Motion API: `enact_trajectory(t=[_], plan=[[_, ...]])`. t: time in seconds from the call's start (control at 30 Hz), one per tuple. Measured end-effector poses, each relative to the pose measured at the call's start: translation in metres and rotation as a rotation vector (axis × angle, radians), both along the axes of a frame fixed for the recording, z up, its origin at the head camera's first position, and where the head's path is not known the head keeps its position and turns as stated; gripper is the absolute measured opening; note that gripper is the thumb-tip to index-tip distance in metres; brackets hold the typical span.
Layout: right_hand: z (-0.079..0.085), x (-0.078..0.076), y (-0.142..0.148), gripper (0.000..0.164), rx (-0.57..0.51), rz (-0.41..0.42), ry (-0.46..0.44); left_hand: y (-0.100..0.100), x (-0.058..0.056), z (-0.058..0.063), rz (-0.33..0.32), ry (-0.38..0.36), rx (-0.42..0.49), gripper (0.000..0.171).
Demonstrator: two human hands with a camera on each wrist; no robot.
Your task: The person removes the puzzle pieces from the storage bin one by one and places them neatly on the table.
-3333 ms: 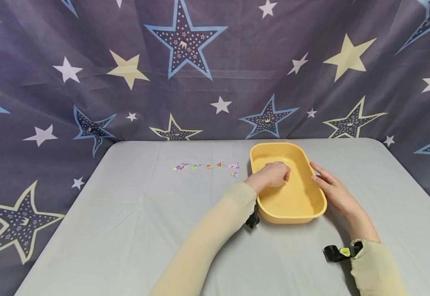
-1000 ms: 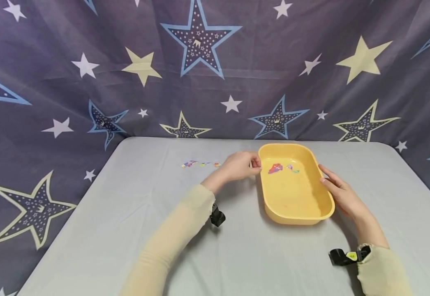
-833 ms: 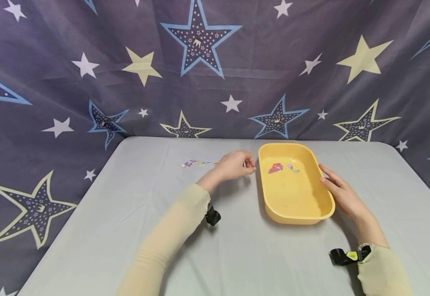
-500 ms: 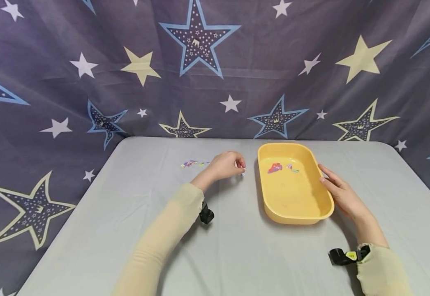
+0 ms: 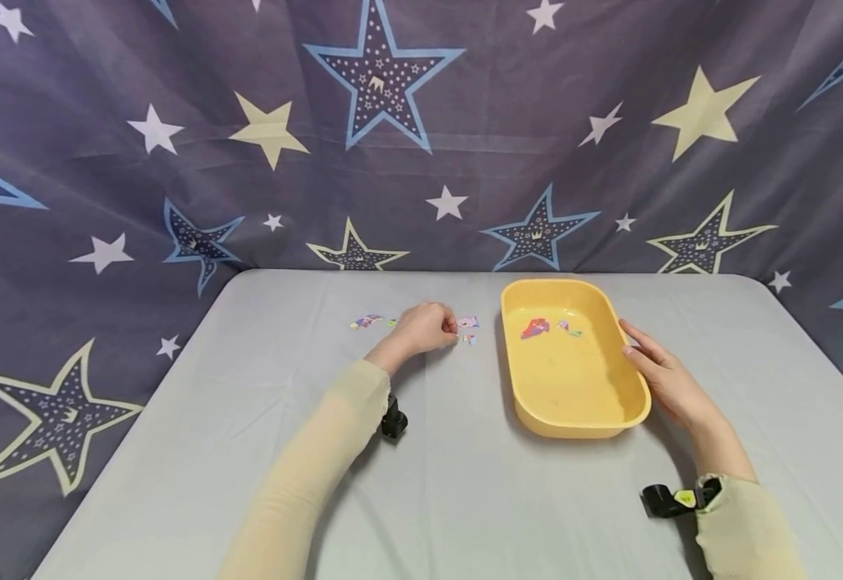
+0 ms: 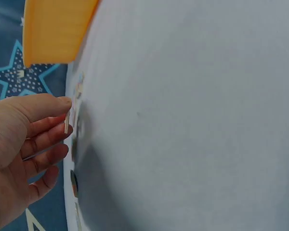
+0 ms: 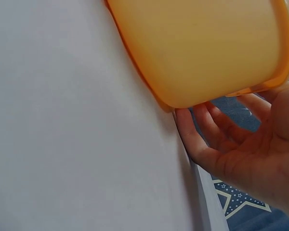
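Left hand (image 5: 427, 328): near the tabletop's (image 5: 508, 507) far edge, left of its middle; thumb and finger pinch a thin flat piece (image 6: 67, 122), the other fingers loosely bent.
Pinched piece: at the thumb tip, seen edge-on in the left wrist view; the head view hides it behind the hand. Its picture cannot be made out, nor whether it clears the cloth.
Pieces by the hand: a pink piece (image 5: 468, 322) just beside the fingertips toward the right edge, with a small piece (image 5: 469, 339) nearer the front edge. On the other side, toward the left edge, lie a purple piece (image 5: 367, 321) and a green piece (image 5: 392, 322), the latter partly covered by the hand.
Yellow bin (image 5: 574, 387): right of the tabletop's middle, near the far edge.
In the bin: a red piece (image 5: 535, 328) and smaller purple-and-green bits (image 5: 569, 329), toward the far end; only the head view shows them.
Right hand (image 5: 671, 385): fingers spread, touching the bin's right side from outside. The right wrist view adds one fingertip low against the wall, close to the tabletop.
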State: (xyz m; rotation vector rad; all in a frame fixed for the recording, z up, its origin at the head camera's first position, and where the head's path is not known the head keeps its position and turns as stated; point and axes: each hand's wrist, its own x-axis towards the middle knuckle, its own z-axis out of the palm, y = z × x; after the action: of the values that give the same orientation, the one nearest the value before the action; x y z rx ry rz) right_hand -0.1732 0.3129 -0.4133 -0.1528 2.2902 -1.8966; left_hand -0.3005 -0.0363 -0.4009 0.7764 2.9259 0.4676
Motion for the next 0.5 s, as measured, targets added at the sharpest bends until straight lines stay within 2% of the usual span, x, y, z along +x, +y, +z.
enact_trajectory(t=[0.5], plan=[[0.0003,-0.0008,-0.0001,0.059,-0.008,-0.012,0.001,-0.0037,-0.001,-0.0051,0.019,-0.029,-0.032,0.005]])
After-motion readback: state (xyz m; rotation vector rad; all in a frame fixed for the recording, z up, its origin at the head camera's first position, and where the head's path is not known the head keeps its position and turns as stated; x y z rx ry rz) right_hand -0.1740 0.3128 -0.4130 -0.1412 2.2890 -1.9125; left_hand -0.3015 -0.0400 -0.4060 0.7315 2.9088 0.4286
